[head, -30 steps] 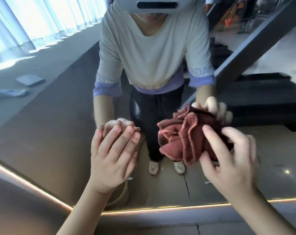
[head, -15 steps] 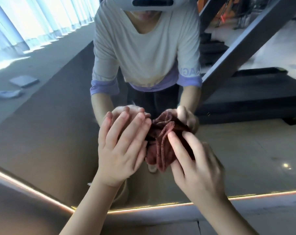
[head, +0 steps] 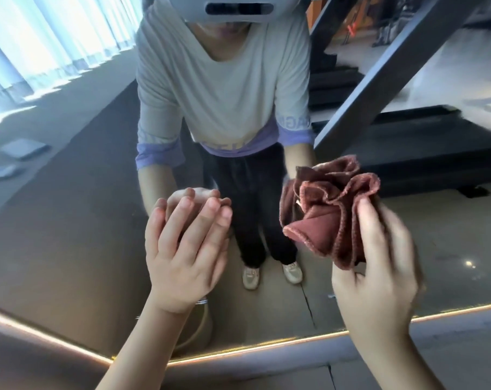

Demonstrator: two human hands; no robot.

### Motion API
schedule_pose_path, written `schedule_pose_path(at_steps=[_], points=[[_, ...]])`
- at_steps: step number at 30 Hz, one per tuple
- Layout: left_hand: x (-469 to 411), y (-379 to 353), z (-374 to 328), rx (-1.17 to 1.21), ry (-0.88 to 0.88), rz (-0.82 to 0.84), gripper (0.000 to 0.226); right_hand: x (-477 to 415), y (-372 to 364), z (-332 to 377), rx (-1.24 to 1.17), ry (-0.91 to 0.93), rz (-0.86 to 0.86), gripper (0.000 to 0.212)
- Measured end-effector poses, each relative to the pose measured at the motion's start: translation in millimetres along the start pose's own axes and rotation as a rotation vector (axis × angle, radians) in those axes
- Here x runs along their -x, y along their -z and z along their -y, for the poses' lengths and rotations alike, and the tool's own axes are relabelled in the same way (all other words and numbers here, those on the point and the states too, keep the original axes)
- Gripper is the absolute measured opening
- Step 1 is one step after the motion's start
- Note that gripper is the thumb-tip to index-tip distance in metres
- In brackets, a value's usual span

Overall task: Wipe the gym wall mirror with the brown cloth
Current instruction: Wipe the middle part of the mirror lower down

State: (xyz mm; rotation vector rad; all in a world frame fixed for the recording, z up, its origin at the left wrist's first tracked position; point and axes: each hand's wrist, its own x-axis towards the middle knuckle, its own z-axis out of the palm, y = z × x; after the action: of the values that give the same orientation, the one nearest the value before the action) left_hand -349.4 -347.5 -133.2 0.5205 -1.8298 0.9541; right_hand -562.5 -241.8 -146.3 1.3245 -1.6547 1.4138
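While our hands met mid-glass half a second earlier, our right hand [head: 379,266] had swung right, fingers curled round one bunched brown cloth [head: 328,209] at the mirror [head: 70,220]. Our left hand [head: 185,254] stayed put, fingers straight, close together. Two hands, one cloth.

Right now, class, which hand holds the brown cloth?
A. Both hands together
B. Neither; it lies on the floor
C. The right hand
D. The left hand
C: the right hand curls its fingers round the bunched brown cloth, while the left hand, fingers straight, holds nothing.
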Motion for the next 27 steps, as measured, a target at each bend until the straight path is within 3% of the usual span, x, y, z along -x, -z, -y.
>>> schedule_pose_path(at_steps=[2,6,11,16,20,22,27], points=[[0.1,-0.6,-0.5,-0.004,0.002,-0.001,0.037,6.1,-3.7,13.9,-0.002,-0.003,0.007,0.05],[1.6,0.1,-0.4,-0.005,-0.009,0.006,0.038,9.7,-4.7,15.3,0.011,0.156,0.133,0.051],[0.8,-1.6,-1.4,-0.026,-0.009,-0.004,0.04,1.0,-4.1,-2.7,-0.02,-0.135,-0.013,0.063],[1.2,1.5,-6.5,-0.011,0.038,0.02,0.046,16.6,-7.4,14.6,0.053,0.237,0.096,0.038],[-1.1,-0.8,-9.7,0.004,0.043,0.021,0.043,-0.2,-0.5,-6.0,-0.011,-0.033,-0.029,0.038],[-1.8,-4.5,-7.8,-0.043,0.003,0.01,0.043,6.3,-6.0,0.8,-0.033,-0.079,-0.028,0.04],[-2.8,-6.8,-9.0,-0.075,0.006,-0.006,0.042,24.0,-10.2,4.1,0.002,0.223,0.072,0.031]])
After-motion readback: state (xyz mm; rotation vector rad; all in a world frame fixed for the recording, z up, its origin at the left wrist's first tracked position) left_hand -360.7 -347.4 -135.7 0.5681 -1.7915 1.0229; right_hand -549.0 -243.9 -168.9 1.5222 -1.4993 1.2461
